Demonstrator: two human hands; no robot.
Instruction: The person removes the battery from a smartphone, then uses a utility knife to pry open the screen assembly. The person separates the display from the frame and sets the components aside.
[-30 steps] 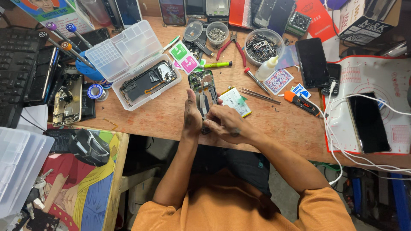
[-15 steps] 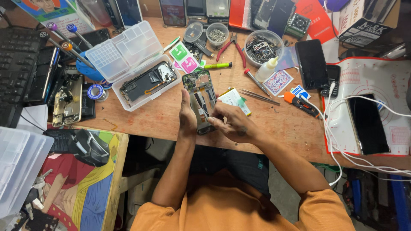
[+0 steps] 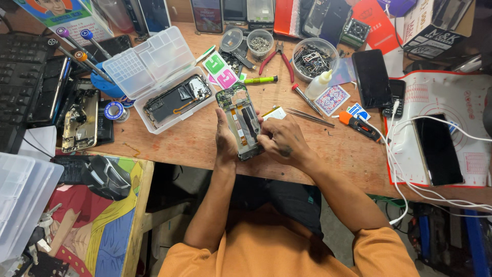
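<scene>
Opened phone held upright over desk edge, clamped along left side by left hand. Right hand pinched at phone's right edge, fingertips on inner part. Step judged: seating component. Steady, fine pressure called for next.

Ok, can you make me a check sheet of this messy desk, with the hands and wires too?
Surface: wooden table, worn, mostly covered.
Job's things: opened phone with its insides showing, held over the table edge.
Clutter: clear parts box with another opened phone, red pliers, tweezers, round tub of small parts, green pen, white squeeze bottle, screwdrivers.
Hands: left hand grips the phone's left side; right hand has its fingers on the right edge.
Cables: white cable runs across the red mat and hangs off the table.
Surroundings: keyboard, black mouse on a picture mat, orange shirt.
</scene>
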